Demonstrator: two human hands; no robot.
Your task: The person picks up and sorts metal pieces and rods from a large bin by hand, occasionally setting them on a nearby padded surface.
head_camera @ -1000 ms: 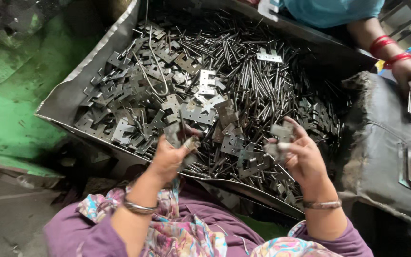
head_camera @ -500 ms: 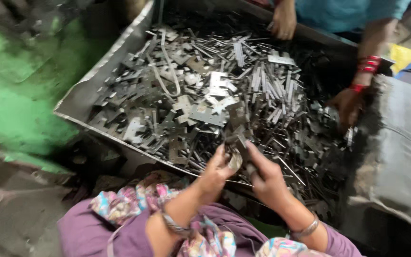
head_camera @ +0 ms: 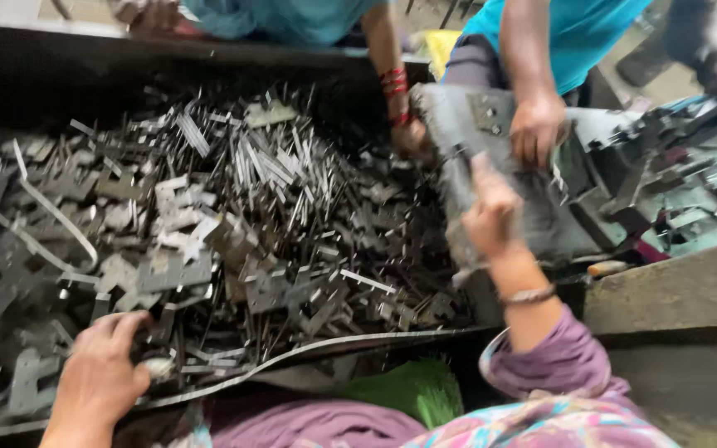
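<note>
Evidently most sorting remains: the left hand (head_camera: pixel 97 377) curls, grasping small grey stamped-metal pieces (head_camera: pixel 155 365) in the heaped dark steel bin (head_camera: pixel 209 41), while the right hand (head_camera: pixel 491 211) pinches something indistinct over the grey metal plate (head_camera: pixel 533 216).

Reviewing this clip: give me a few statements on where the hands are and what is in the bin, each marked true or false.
1. The left hand rests among the metal pieces in the bin. True.
2. The right hand is inside the bin. False: it reaches to the grey metal plate beside it.
3. Another person's hand presses on that plate. True.
4. The bin holds green plastic caps. False: grey metal strips and brackets.
</note>
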